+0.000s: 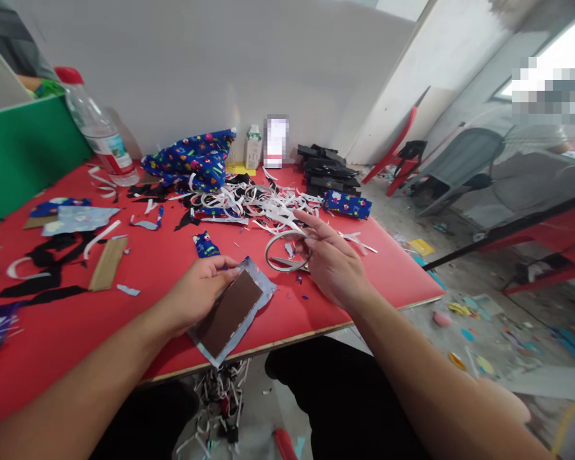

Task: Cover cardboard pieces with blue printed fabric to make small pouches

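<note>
Left hand (208,281) pinches pale fabric piece (267,285) with brown board (234,312) laid on, margins apparently not folded yet; right hand (333,259) grips ring (268,252), maybe tape, above counter (388,268).

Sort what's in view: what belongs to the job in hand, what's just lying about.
Belongs:
brown panel and pale blue fabric, left hand
pale ring, right hand

Apparently just about:
red-capped bottle
small carton
chair

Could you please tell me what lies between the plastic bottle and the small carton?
In the head view, a bunched blue patterned cloth fills most of the stretch between the bottle and the carton.
</note>
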Tool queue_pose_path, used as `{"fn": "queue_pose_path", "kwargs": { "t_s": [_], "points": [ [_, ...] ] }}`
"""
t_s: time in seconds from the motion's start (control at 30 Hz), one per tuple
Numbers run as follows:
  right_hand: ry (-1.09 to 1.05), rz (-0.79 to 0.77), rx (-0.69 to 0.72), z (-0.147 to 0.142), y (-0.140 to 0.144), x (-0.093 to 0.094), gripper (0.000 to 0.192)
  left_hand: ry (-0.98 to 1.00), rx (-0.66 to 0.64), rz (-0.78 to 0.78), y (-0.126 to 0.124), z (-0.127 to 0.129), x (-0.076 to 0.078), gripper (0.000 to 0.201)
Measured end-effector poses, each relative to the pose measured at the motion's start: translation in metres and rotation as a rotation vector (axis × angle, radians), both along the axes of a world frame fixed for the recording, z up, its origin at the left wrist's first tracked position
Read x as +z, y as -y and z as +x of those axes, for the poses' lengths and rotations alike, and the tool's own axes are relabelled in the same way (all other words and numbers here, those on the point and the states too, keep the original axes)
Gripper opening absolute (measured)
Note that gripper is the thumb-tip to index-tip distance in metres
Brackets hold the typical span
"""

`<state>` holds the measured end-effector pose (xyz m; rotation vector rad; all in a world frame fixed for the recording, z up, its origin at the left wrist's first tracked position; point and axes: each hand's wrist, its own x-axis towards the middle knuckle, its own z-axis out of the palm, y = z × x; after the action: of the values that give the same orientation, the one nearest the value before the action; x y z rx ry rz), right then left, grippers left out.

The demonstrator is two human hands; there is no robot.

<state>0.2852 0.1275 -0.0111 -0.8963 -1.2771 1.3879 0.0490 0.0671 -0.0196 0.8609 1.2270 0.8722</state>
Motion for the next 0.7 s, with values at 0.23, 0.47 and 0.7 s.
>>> {"fn": "queue_pose_path", "kwargs": {
  "t_s": [0.23, 0.47, 0.7],
  "points": [
    [0.029, 0.009, -0.032, 0.001, 0.006, 0.005, 0.044, 0.025, 0.007, -0.001, -0.001, 0.0, 0.0, 0.045],
    [0.725, 0.677, -0.355, -0.005, 0.001, -0.007, 0.02, 0.05, 0.201, 0.11, 0.001, 0.005, 0.002, 0.042],
    [0.723, 0.542, -0.287, -0.019, 0.006, 0.001, 0.05, 0.101, 0.409, 0.233, 0.009, 0.014, 0.013, 0.037]
  ]
}}
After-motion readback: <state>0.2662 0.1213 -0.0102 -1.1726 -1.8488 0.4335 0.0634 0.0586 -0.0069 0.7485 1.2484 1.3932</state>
